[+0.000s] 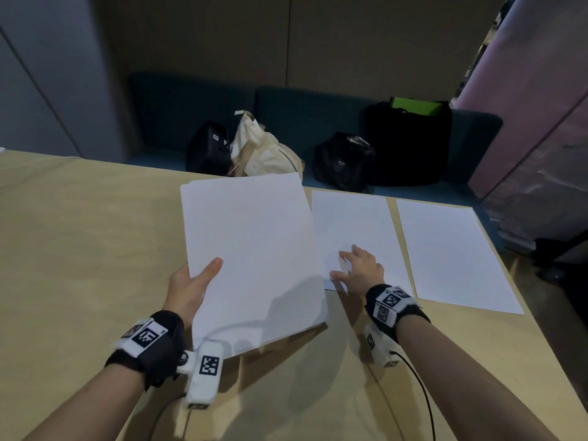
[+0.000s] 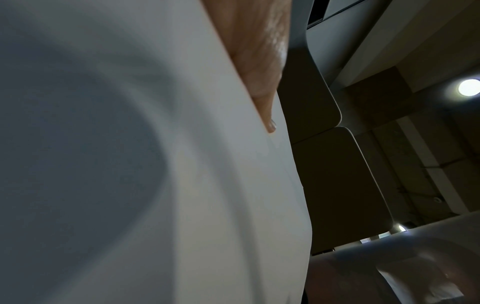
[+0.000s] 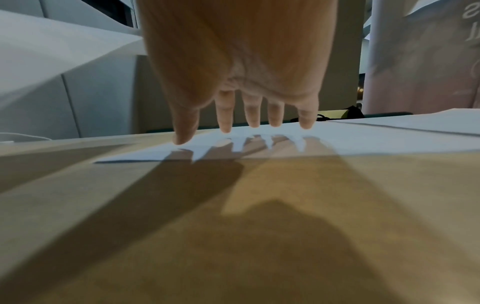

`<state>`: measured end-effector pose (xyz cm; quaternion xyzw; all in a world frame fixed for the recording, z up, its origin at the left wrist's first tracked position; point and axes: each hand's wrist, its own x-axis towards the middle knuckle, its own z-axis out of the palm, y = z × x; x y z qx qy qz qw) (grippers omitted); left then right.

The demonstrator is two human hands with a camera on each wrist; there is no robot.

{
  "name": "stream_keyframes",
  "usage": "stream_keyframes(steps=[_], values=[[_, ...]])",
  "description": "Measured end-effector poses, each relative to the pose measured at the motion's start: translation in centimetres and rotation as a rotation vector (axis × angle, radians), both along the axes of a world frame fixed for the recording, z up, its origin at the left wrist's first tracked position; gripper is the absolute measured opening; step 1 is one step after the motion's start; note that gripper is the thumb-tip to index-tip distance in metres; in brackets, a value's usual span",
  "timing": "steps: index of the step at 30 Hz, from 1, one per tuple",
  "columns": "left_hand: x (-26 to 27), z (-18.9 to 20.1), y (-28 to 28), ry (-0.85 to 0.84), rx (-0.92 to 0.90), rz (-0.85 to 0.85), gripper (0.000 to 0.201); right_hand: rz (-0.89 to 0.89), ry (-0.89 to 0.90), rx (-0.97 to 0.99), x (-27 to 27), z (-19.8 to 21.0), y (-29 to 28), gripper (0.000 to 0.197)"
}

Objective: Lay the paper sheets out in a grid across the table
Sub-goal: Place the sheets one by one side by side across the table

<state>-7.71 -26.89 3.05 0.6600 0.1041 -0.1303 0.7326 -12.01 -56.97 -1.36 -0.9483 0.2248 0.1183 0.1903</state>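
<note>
Clearly light, floppy paper: left hand point(image 1: 187, 286) pinches the stack point(image 1: 251, 249) at its near-left edge.
Right hand point(image 1: 361, 267), fingers straight, hovers at the laid sheet point(image 1: 356, 227); beyond its fingertips point(image 3: 225, 125) paper slides easily.

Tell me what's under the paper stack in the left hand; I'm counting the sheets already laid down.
The stack hides the table beneath it and overlaps the left edge of the middle sheet. Whether another sheet lies underneath cannot be seen.
</note>
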Motion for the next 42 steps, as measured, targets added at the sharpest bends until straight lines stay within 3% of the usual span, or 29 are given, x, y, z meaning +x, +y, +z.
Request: stream_keyframes(steps=[7,11,15,24,34,42], values=[[-0.1,-0.4,-0.7,-0.018,-0.01,-0.024,0.02,-0.03,0.068,0.033,-1.6,-0.3,-0.5,0.065],[-0.3,-0.7,-0.8,-0.016,0.002,-0.038,0.006,-0.058,0.063,0.039,-1.4,-0.3,-0.3,0.065],[-0.5,-0.7,-0.7,-0.018,-0.002,-0.037,0.017,-0.056,0.074,0.028,-0.9,-0.1,0.0,0.066],[-0.7,-0.6,-0.2,0.0,0.01,-0.036,0.002,-0.06,0.068,0.033,-0.4,0.1,0.2,0.066],[-0.6,-0.8,-0.1,0.009,0.002,-0.026,0.02,-0.076,0.061,0.033,-0.2,0.0,0.2,0.065],[-0.5,-0.7,-0.4,-0.008,0.011,-0.032,0.003,-0.073,0.069,0.022,-0.2,0.2,0.4,0.065]])
